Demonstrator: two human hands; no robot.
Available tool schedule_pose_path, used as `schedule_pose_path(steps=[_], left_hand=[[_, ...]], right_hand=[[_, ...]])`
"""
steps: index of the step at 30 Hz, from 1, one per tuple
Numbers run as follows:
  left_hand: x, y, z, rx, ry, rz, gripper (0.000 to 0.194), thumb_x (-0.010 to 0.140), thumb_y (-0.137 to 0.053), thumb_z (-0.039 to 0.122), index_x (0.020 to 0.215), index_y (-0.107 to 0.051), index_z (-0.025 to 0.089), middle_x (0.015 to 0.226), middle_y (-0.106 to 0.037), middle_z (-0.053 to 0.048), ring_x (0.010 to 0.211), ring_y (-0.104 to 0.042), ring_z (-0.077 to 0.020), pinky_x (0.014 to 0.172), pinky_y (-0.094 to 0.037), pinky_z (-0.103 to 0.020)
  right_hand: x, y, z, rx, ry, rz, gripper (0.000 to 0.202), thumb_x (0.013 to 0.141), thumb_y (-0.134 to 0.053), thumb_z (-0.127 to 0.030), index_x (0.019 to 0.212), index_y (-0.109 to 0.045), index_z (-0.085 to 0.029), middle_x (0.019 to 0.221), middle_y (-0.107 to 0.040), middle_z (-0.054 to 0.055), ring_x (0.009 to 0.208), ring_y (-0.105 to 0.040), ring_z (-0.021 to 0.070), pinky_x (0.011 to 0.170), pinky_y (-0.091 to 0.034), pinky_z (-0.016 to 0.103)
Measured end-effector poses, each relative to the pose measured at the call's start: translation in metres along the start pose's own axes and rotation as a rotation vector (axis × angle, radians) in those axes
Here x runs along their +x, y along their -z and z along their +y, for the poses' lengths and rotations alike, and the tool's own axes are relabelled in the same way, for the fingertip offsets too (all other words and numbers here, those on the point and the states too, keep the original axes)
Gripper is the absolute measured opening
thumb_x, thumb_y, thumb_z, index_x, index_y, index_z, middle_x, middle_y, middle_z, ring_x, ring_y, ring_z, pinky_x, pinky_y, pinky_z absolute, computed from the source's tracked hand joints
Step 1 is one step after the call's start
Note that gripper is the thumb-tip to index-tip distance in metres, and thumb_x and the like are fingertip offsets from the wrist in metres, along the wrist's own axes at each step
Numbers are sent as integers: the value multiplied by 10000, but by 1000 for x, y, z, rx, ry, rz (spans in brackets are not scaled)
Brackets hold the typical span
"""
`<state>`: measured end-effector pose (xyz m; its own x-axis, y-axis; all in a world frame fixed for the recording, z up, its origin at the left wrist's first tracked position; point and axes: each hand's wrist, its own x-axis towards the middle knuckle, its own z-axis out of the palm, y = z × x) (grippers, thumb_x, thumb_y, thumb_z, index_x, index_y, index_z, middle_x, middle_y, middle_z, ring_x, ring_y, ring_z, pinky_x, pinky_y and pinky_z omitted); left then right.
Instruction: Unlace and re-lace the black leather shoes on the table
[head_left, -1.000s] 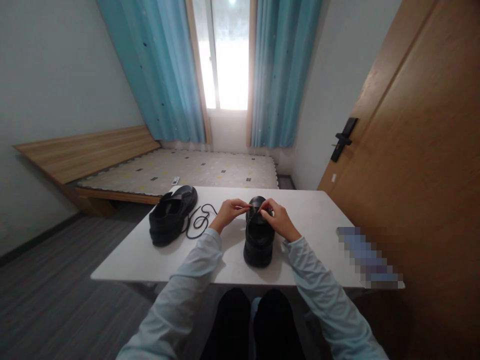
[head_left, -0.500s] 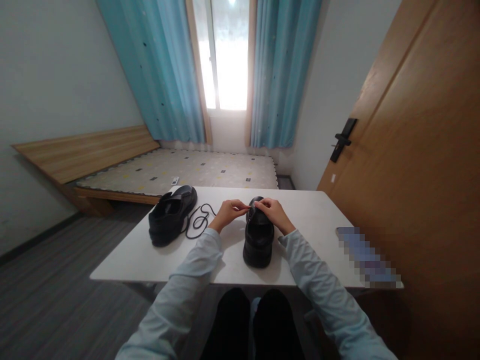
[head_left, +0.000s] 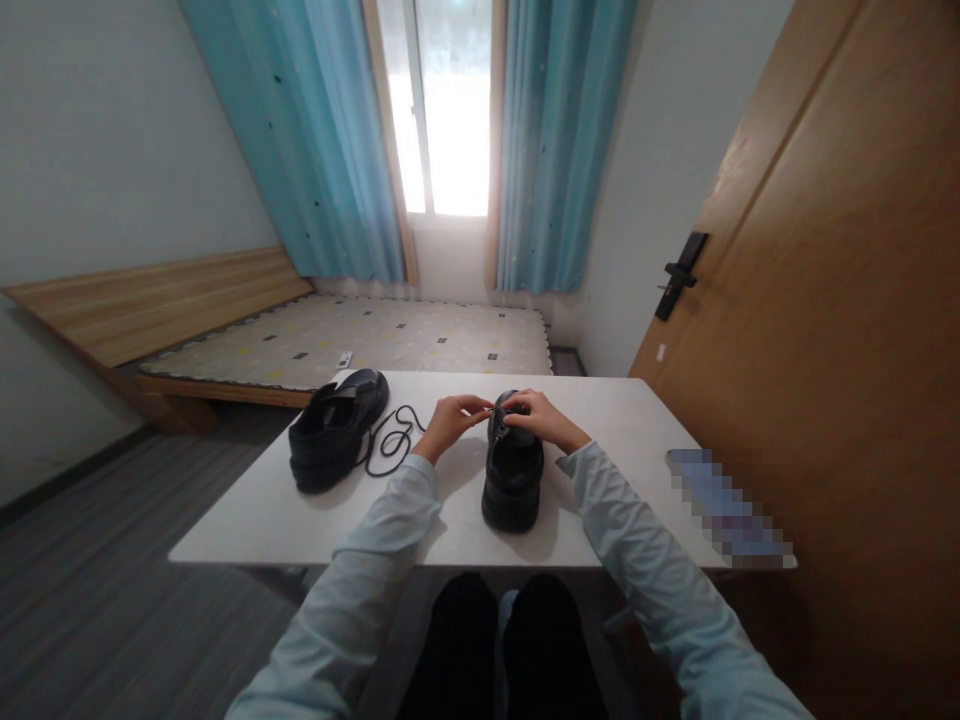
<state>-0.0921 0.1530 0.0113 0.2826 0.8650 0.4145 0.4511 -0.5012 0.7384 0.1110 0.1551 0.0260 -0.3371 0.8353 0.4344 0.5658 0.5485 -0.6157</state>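
Observation:
A black shoe (head_left: 511, 490) stands on the white table (head_left: 465, 545), its heel towards me and its toe pointing away. At the shoe's left eyelet edge, my left hand (head_left: 448, 424) has thumb and forefinger pinched together. My right hand (head_left: 546, 418) reaches over the front of the shoe from the right, fingertips closed at the lacing area close to the left hand's tips. Whatever thin thing is between the fingers is too small to make out. Further left stands a second black shoe (head_left: 330, 440), with a loose dark shoelace (head_left: 390, 445) curled beside it.
A pixelated flat bluish item (head_left: 731, 510) lies at the table's right edge. Beyond the table is a bed with a patterned mattress (head_left: 405, 335), bearing a small white object (head_left: 344, 360). A wooden door (head_left: 825, 330) stands close on the right.
The whole view has shifted slightly left. My right fingers have moved a little towards me, lower on the shoe's lacing area; the left hand keeps its pinch. Both shoes stay in place.

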Motion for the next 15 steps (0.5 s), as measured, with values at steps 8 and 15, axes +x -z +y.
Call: schedule_pose_path(steps=[8,15], left_hand=[[0,2,-1,106,-47,46,166,760,-672,340,794,-719,185,734,-728,-7,659,-639,-123,652,-494,-220],[2,1,-3,145,-79,40,127,769,-678,305,797,-733,194,739,-727,-1,646,-622,-114,661,-483,-216]], right_hand=[[1,8,-4,-53,-100,-186,254,712,-666,-261,960,-715,-233,995,-633,44,992,-530,219,894,-407,368],[1,6,-6,-61,-71,-162,248,713,-670,-276,952,-726,-238,1010,-655,47,1005,-540,226,929,-396,374]])
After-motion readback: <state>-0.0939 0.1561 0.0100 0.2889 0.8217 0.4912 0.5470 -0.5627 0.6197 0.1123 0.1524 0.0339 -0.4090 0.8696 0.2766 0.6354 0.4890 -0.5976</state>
